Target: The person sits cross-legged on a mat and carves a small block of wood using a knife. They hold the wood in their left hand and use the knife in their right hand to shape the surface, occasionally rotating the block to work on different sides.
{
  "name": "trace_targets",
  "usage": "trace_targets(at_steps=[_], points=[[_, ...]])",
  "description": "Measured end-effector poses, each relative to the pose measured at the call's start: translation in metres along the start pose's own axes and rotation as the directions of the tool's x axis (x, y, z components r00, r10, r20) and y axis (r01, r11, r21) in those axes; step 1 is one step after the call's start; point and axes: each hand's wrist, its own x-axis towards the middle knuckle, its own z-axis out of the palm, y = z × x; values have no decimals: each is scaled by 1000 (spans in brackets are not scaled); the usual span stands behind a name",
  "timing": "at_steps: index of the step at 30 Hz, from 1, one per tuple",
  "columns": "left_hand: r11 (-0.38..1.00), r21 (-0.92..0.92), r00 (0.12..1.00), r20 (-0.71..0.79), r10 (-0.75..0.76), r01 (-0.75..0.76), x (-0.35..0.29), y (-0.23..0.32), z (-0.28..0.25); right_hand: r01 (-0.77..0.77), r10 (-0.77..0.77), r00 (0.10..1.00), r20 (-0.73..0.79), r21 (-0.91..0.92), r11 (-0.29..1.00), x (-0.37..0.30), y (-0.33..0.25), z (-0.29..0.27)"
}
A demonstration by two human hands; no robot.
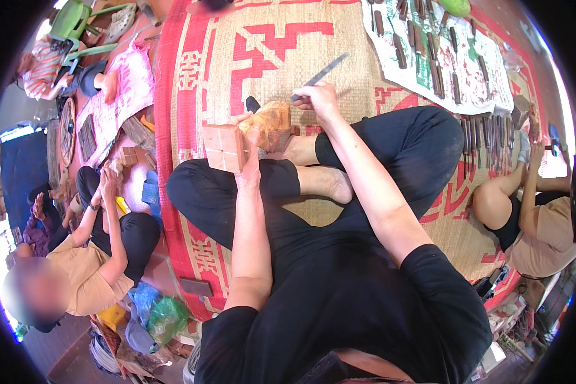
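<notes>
My left hand [252, 142] is closed around a wood carving [275, 120], held tilted above my crossed legs. Its flat square base [223, 150], marked with pale crossing lines, faces toward me and to the left. The far end is rounded, carved and yellowish. Just right of the carving and apart from it, my right hand [321, 102] grips a long, flat, dark grey file-like tool [329, 68] near its lower end. The tool slants up and to the right. A small dark rounded thing [252, 104] shows behind the carving; its kind is unclear.
A woven red-and-tan mat [345, 38] lies under me. Many dark-handled carving tools [432, 54] lie on a white cloth [499, 96] at far right, with another row of tools [483, 131] below. People sit close by at left [96, 249] and right [537, 211]. Plastic bags [166, 317] lie lower left.
</notes>
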Motion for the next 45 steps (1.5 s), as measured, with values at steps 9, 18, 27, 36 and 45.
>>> trace_targets(at_steps=[9, 18, 27, 36, 45], points=[[994, -74, 996, -25, -80, 78, -3, 8, 3, 87, -90, 992, 94, 33, 996, -31, 13, 10], [957, -225, 980, -39, -197, 184, -2, 2, -3, 106, -100, 994, -40, 192, 976, -34, 18, 5], [842, -414, 884, -158, -441, 346, -6, 8, -7, 124, -132, 990, 50, 133, 983, -35, 2, 28], [958, -146, 969, 18, -248, 248, -15, 14, 0, 92, -95, 991, 94, 32, 995, -22, 4, 10], [995, 16, 994, -32, -101, 102, -14, 3, 10, 186, -178, 981, 73, -110, 976, -30, -2, 19]])
